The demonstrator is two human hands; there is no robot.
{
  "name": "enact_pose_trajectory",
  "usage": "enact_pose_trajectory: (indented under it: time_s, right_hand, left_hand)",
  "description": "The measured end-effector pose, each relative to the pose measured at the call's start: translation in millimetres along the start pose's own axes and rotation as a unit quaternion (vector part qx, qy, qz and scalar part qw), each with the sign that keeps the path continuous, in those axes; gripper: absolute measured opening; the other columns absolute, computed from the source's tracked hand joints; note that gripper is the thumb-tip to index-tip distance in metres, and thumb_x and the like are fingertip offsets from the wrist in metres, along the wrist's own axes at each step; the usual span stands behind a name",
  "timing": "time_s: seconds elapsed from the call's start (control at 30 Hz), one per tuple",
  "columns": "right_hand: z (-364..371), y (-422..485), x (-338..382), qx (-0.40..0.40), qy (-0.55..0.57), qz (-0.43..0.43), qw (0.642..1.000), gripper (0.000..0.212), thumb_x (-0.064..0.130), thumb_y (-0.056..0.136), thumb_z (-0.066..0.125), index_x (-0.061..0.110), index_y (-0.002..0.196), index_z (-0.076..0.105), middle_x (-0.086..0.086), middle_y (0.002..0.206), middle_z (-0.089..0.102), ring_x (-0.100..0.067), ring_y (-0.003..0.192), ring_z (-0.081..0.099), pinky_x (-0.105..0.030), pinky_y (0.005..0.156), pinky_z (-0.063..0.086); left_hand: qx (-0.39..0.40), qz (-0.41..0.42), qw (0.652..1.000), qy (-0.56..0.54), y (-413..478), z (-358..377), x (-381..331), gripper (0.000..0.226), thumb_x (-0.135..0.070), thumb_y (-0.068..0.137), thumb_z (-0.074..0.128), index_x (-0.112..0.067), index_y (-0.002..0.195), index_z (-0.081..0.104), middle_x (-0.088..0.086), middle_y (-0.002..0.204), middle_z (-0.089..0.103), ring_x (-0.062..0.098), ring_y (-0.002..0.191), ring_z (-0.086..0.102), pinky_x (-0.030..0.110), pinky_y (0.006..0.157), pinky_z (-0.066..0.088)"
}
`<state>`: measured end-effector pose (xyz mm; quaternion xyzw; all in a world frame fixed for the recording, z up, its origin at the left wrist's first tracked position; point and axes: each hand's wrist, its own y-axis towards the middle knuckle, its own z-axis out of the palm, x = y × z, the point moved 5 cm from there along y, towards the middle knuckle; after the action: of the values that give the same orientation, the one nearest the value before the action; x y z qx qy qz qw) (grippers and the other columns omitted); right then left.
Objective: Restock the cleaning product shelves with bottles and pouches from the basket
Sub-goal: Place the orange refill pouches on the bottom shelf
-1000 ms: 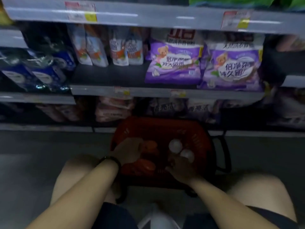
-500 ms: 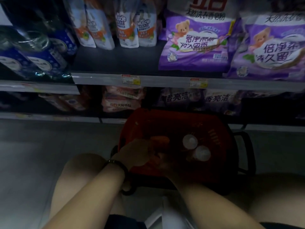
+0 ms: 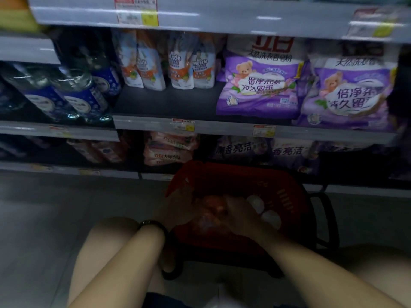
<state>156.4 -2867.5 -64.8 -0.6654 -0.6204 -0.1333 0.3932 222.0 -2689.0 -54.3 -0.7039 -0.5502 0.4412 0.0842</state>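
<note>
A red shopping basket [image 3: 287, 196] stands on the floor in front of the shelves, between my knees. Both hands are inside it, blurred by motion. My left hand [image 3: 178, 210] and my right hand [image 3: 242, 216] hold an orange pouch [image 3: 212, 211] between them, just above the basket's contents. Two white bottle caps [image 3: 263, 211] show to the right of my right hand. On the middle shelf [image 3: 222, 126] stand white and orange cleaner pouches [image 3: 169, 63], set back from the shelf's front edge.
Large purple detergent bags [image 3: 260, 85] fill the right of the middle shelf. Blue-labelled bottles [image 3: 73, 96] lie on the left shelf. Pink bags [image 3: 169, 150] and dark purple bags [image 3: 266, 152] sit on the bottom shelf. The basket's black handle [image 3: 329, 218] hangs on its right side.
The view has tilted up a little. My right hand has moved in next to the left, and both now hold the orange pouch, which is slightly raised.
</note>
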Motion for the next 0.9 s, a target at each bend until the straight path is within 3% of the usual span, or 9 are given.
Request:
enact_pose_trajectory:
  time_s: [0.13, 0.23, 0.3, 0.37, 0.5, 0.57, 0.67, 0.8, 0.9]
  right_hand:
    - [-62, -10, 20, -0.055, -0.034, -0.009, 0.998, 0.036, 0.051, 0.092, 0.073, 0.028, 0.119, 0.066, 0.005, 0.105, 0.074, -0.016, 0.092, 0.072, -0.042, 0.083, 0.059]
    - [-106, -18, 46, -0.102, -0.022, -0.036, 0.994, 0.027, 0.043, 0.088, 0.079, 0.029, 0.108, 0.067, 0.01, 0.093, 0.073, -0.004, 0.083, 0.068, -0.036, 0.078, 0.055]
    - [-138, -23, 71, -0.133, -0.019, -0.076, 0.988, 0.024, 0.04, 0.085, 0.083, 0.032, 0.1, 0.066, 0.013, 0.087, 0.071, 0.005, 0.079, 0.064, -0.028, 0.074, 0.049]
    - [-169, -25, 94, -0.158, 0.007, -0.111, 0.981, 0.026, 0.035, 0.084, 0.086, 0.034, 0.103, 0.069, 0.016, 0.09, 0.073, 0.008, 0.083, 0.066, -0.026, 0.078, 0.052]
    - [-225, -41, 157, -0.188, 0.029, -0.151, 0.97, 0.033, 0.048, 0.08, 0.085, 0.021, 0.095, 0.073, 0.004, 0.083, 0.073, -0.002, 0.073, 0.066, -0.037, 0.071, 0.052]
    - [-233, -38, 177, -0.202, 0.015, -0.159, 0.966, 0.044, 0.061, 0.076, 0.08, 0.022, 0.095, 0.073, 0.004, 0.085, 0.073, -0.007, 0.076, 0.068, -0.034, 0.071, 0.052]
    - [-233, -36, 184, -0.25, 0.086, -0.132, 0.955, 0.034, 0.054, 0.083, 0.084, 0.027, 0.103, 0.074, 0.012, 0.09, 0.076, -0.001, 0.08, 0.071, -0.023, 0.068, 0.054]
    - [-192, -33, 155, -0.178, 0.304, -0.092, 0.931, 0.025, 0.045, 0.081, 0.089, 0.025, 0.087, 0.075, 0.009, 0.08, 0.077, -0.014, 0.078, 0.072, -0.028, 0.07, 0.054]
    - [-157, -39, 138, -0.099, 0.312, -0.082, 0.942, 0.03, 0.036, 0.081, 0.091, 0.021, 0.106, 0.081, -0.006, 0.107, 0.083, -0.028, 0.103, 0.079, -0.047, 0.095, 0.062]
  left_hand:
    - [-0.062, 0.056, 0.992, -0.099, -20, -18, -11, 0.135, -0.082, 0.05, 0.079, -0.018, 0.162, 0.038, 0.003, 0.158, 0.047, 0.025, 0.148, 0.047, 0.023, 0.115, 0.039]
    - [-0.072, 0.099, 0.986, -0.116, -39, -33, -18, 0.115, -0.037, 0.065, 0.103, -0.037, 0.155, 0.032, -0.016, 0.146, 0.045, -0.005, 0.131, 0.047, -0.009, 0.089, 0.033]
    - [-0.071, 0.117, 0.977, -0.162, -50, -42, -29, 0.099, -0.018, 0.069, 0.102, -0.032, 0.147, 0.041, -0.021, 0.131, 0.055, -0.02, 0.108, 0.059, -0.005, 0.079, 0.043]
    - [-0.09, 0.124, 0.967, -0.202, -56, -52, -38, 0.078, -0.001, 0.07, 0.098, -0.025, 0.13, 0.055, -0.019, 0.112, 0.067, -0.013, 0.096, 0.07, 0.005, 0.075, 0.053]
    - [-0.179, 0.135, 0.937, -0.266, -78, -74, -58, 0.054, -0.03, 0.066, 0.099, -0.038, 0.113, 0.073, -0.017, 0.102, 0.081, -0.004, 0.092, 0.077, 0.029, 0.083, 0.065]
    - [-0.205, 0.148, 0.917, -0.309, -87, -79, -61, 0.041, -0.025, 0.074, 0.096, -0.038, 0.106, 0.075, -0.02, 0.101, 0.081, 0.0, 0.093, 0.078, 0.027, 0.079, 0.064]
    - [-0.212, 0.156, 0.886, -0.382, -102, -85, -67, 0.032, -0.004, 0.086, 0.087, -0.029, 0.102, 0.075, -0.019, 0.093, 0.083, 0.002, 0.089, 0.079, 0.016, 0.067, 0.06]
    - [-0.21, 0.137, 0.851, -0.462, -109, -79, -65, 0.029, 0.0, 0.086, 0.084, -0.022, 0.104, 0.079, -0.002, 0.1, 0.085, 0.017, 0.096, 0.082, 0.033, 0.08, 0.065]
    - [-0.212, 0.119, 0.836, -0.492, -107, -76, -64, 0.023, -0.004, 0.086, 0.085, -0.017, 0.104, 0.08, 0.006, 0.1, 0.085, 0.025, 0.095, 0.082, 0.045, 0.085, 0.065]
